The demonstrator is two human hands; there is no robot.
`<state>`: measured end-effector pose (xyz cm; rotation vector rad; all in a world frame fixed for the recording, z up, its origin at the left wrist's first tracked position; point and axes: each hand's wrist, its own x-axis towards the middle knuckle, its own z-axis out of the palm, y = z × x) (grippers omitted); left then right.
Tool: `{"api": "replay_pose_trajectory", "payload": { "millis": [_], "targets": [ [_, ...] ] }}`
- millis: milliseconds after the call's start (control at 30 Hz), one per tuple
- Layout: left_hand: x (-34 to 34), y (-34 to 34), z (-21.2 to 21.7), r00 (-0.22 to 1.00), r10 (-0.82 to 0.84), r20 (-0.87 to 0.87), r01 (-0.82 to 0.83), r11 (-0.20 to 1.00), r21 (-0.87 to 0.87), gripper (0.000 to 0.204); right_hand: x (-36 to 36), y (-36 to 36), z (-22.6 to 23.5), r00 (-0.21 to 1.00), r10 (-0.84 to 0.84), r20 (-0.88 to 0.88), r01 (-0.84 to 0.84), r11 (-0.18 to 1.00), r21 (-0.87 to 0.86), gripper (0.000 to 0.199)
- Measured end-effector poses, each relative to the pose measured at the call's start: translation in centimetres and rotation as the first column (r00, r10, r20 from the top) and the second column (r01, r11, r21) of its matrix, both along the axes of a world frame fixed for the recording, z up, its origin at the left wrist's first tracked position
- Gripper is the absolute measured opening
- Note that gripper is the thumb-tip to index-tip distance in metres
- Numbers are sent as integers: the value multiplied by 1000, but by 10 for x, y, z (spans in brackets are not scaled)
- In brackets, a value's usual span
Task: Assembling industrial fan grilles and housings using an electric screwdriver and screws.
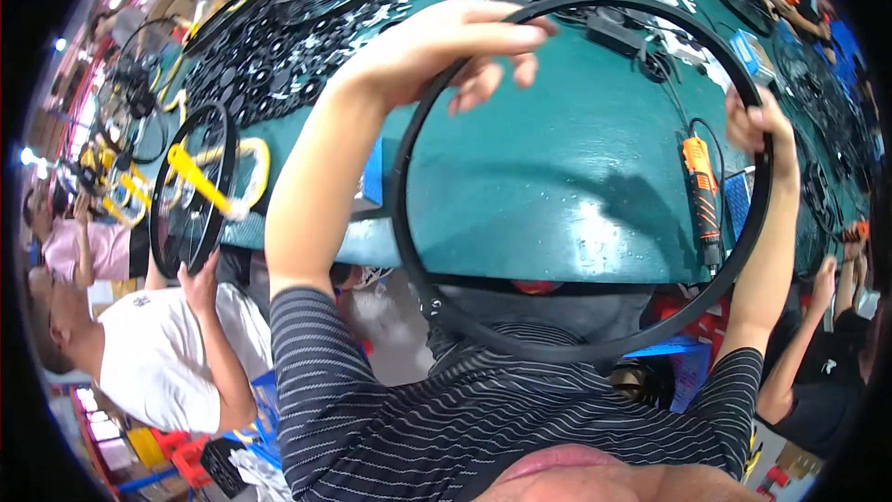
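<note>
The right hand [760,121] is gripping a hoop [401,195]. The left hand [444,45] is curling at its rim, fingers parted; I cannot tell if it's gripping.

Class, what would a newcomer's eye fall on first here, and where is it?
A large black hoop dominates the centre, the left hand at its upper left, the right hand at its upper right. Inside its outline, an orange-and-black power tool lies on the green table. Small black parts spread toward the upper left.
</note>
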<state>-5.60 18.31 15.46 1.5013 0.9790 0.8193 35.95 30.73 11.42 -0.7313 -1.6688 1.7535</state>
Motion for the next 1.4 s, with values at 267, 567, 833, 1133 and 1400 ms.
{"api": "replay_pose_trajectory", "payload": {
  "millis": [267,567,833,1133,1400],
  "targets": [
    [-50,-33,-48,690,387,611,-373,914,-158,9,20,-91,-5,812,-483,-327,563,501,657,21],
    [7,-67,-124,58,547,835,-648,657,-385,39,-100,-210,-126,932,-289,-218,244,946,-212,50],
    [113,-87,-145,113,699,706,-871,412,-269,21,-135,-220,-156,874,-438,-212,223,748,-625,59],
    [146,-119,-166,294,549,782,-846,530,-54,32,-99,-217,-178,876,-342,-339,55,771,-635,50],
    [161,-135,-181,423,428,798,-789,607,93,45,-88,-210,-178,904,-263,-337,17,810,-587,58]
  ]
}}
